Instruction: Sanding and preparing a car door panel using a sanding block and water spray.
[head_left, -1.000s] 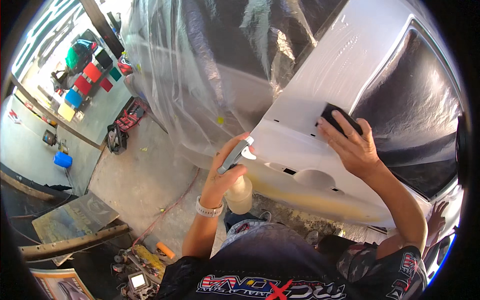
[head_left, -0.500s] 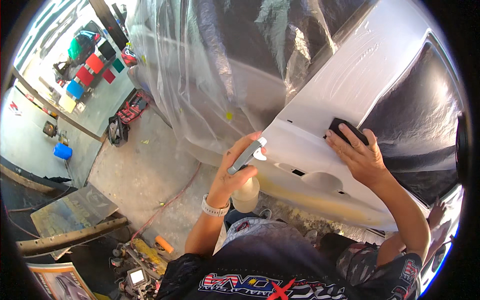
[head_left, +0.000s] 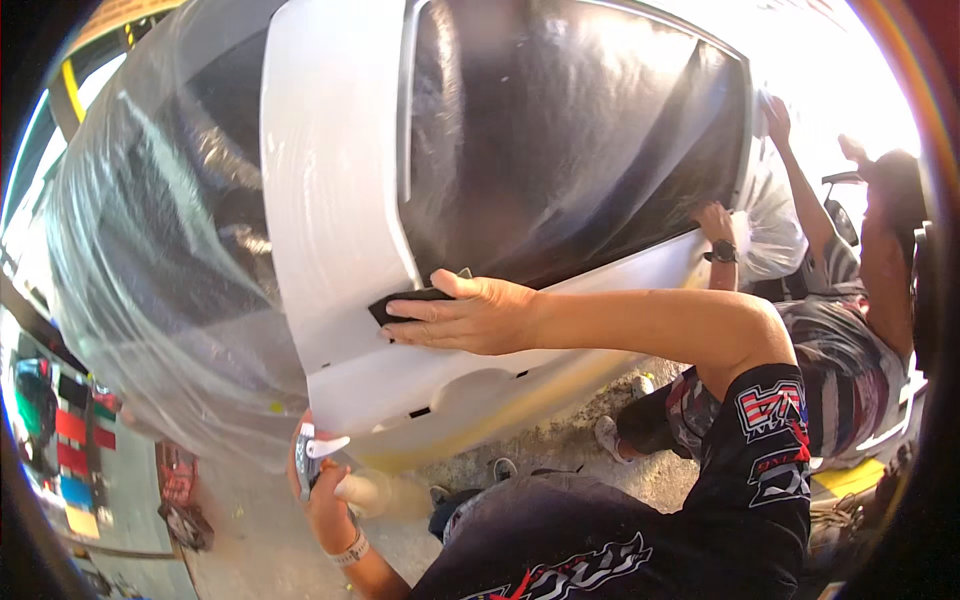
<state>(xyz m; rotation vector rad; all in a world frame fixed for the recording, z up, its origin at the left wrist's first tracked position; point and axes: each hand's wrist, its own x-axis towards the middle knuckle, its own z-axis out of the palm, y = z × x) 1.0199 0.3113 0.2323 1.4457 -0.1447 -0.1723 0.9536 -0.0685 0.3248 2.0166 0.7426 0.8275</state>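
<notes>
Right hand [head_left: 478, 318] holding block [head_left: 386, 307] on door [head_left: 330, 170], by lower left corner of window [head_left: 580, 140], left hand [head_left: 326, 505] gripping bottle [head_left: 385, 495], near door's left edge

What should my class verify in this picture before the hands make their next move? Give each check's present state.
1. Black sanding block in the right hand, against the white car door: ok.
2. Spray bottle held in the left hand: ok.
3. Clear plastic sheet draped beside the door: ok.
4. Co-worker's hand, near the window's lower right corner, apart from the block: ok.
5. Liquid level in the bottle: cannot tell.
6. Block's underside: cannot tell, hidden.
</notes>
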